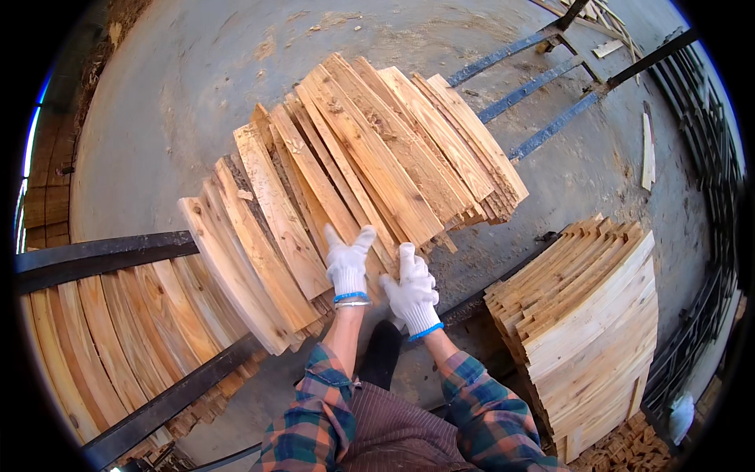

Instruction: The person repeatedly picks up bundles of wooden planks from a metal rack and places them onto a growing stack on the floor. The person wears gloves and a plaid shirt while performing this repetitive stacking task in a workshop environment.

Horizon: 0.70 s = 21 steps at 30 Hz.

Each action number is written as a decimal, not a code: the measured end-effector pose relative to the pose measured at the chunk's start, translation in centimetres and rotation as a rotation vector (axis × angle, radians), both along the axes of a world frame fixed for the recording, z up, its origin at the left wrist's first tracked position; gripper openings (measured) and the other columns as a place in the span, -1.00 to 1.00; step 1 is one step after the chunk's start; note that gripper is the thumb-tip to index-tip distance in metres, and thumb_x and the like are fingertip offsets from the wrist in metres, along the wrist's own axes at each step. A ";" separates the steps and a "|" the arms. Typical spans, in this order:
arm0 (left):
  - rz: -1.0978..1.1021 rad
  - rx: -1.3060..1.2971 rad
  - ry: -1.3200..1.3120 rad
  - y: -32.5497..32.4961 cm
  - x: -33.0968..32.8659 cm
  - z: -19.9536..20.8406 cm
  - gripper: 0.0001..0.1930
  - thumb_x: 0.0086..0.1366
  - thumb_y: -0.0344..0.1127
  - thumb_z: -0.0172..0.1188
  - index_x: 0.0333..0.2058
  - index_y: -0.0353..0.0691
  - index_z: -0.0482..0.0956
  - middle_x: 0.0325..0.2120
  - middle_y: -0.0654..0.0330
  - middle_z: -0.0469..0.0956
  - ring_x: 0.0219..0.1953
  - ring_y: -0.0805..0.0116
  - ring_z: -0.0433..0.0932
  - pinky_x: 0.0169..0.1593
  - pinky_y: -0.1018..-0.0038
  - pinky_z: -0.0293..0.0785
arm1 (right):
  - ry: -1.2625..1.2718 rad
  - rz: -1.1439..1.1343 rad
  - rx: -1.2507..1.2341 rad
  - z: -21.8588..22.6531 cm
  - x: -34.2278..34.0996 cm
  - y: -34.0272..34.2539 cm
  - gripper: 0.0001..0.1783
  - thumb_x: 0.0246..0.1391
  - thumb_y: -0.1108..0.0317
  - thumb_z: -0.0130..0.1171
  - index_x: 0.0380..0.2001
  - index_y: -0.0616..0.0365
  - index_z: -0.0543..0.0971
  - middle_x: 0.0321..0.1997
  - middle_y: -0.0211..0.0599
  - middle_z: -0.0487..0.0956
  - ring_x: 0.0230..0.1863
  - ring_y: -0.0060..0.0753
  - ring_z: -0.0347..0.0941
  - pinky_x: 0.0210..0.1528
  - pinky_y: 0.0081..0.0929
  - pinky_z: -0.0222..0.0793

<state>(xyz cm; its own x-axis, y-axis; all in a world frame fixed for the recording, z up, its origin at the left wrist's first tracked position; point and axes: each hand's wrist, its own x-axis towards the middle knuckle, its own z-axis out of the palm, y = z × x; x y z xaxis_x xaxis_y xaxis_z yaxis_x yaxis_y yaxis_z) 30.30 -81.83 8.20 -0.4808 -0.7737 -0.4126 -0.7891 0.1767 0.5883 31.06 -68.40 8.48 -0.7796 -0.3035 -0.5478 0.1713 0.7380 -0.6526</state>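
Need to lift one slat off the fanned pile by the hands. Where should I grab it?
Grip the top wooden slat by its near end, coming from the person's side. The fanned ends overhang the pile's edge there, right by the left hand and right hand.

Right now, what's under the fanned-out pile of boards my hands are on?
Under the fanned boards shows grey concrete floor and more boards at the left; both gloved hands, left and right, rest on top. Directly beneath is covered.

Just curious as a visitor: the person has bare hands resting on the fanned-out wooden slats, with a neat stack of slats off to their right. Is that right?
Not quite: the head view shows both hands, left hand and right hand, in white gloves. They do rest on the fanned-out wooden slats, with the neat stack to the right.
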 end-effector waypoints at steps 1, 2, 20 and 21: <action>0.048 0.063 -0.134 0.4 -1.5 0.7 0.19 -0.03 0.30 0.41 0.37 -0.36 0.02 0.04 -0.35 0.45 0.10 -0.14 0.47 0.14 0.21 0.38 | 0.163 0.069 0.011 1.1 0.5 -0.3 -0.15 -0.03 0.15 0.26 0.26 0.26 0.15 0.08 0.12 0.43 0.03 0.17 0.42 0.03 0.05 0.34; 0.095 0.125 -0.270 0.7 -2.6 1.5 0.24 -0.05 0.29 0.43 0.38 -0.38 -0.04 0.16 -0.36 0.36 0.20 -0.07 0.41 0.20 0.24 0.32 | 0.301 0.090 0.057 0.8 1.3 -0.8 -0.19 0.00 0.18 0.23 0.24 0.29 0.16 0.01 0.08 0.47 -0.02 0.15 0.46 -0.06 0.06 0.40; 0.196 0.647 0.335 4.9 14.4 2.2 0.23 -0.15 -0.18 0.53 0.43 -0.13 -0.12 0.03 -0.16 0.49 -0.06 0.07 0.59 -0.02 0.25 0.57 | -0.749 -0.326 -1.024 -5.2 7.0 5.4 -0.09 0.02 -0.14 0.30 0.24 0.35 0.34 0.06 -0.04 0.58 0.02 -0.13 0.54 0.10 -0.35 0.41; -0.009 0.417 0.148 5.8 17.9 3.9 0.13 -0.07 -0.25 0.48 0.41 -0.16 -0.09 0.04 -0.10 0.47 -0.06 0.11 0.58 -0.09 0.36 0.60 | -0.822 -0.353 -1.016 -4.1 7.1 5.2 -0.10 0.00 -0.12 0.33 0.20 0.38 0.36 0.02 -0.09 0.59 -0.02 -0.19 0.54 0.06 -0.38 0.43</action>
